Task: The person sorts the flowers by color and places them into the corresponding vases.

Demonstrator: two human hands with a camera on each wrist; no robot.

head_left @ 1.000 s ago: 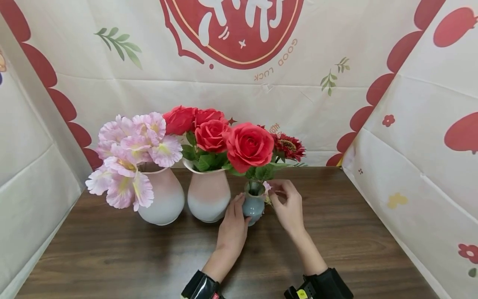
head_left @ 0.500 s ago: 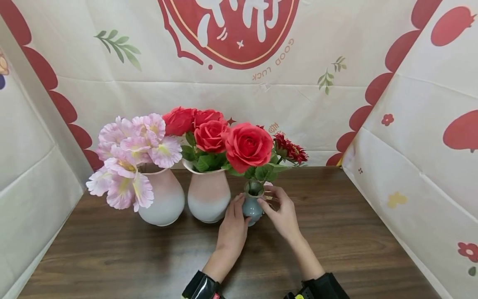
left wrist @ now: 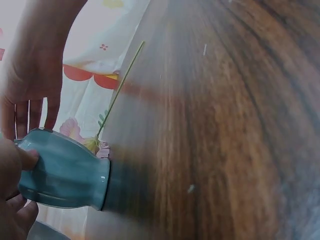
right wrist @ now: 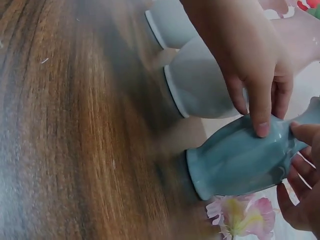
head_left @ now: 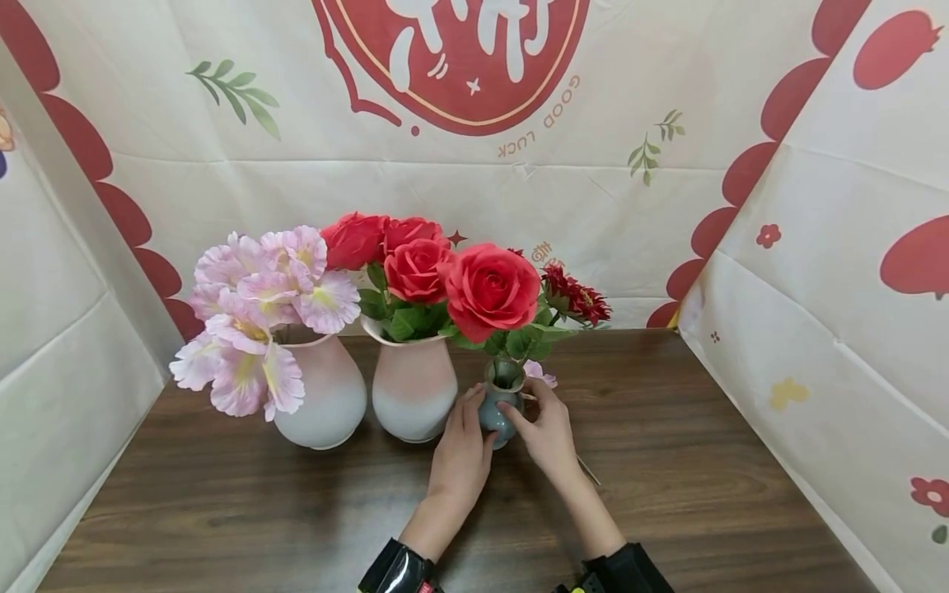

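Observation:
A small blue-grey glazed vase (head_left: 491,410) stands upright on the table between both hands. My left hand (head_left: 460,461) grips its left side, thumb in front and fingers behind. From the right, my right hand (head_left: 550,435) holds the vase near its neck, thumb on the front. Green leaves and a dark red flower (head_left: 578,298) rise behind and above the vase mouth, beside a large red rose (head_left: 493,288). A pink flower (right wrist: 245,215) lies on the table right behind the vase, its thin stem (left wrist: 120,87) stretching off to the right.
Two pink-and-white vases stand to the left: one vase (head_left: 415,391) with red roses (head_left: 417,270), the other vase (head_left: 322,395) with pink ruffled flowers (head_left: 252,321). Printed cloth walls (head_left: 474,189) enclose the wooden table (head_left: 296,511) at the back and sides.
My right hand has let go of the pink flower behind the vase and moved left and down onto the vase. The flower's stem now shows past the right wrist. My left hand stays put.

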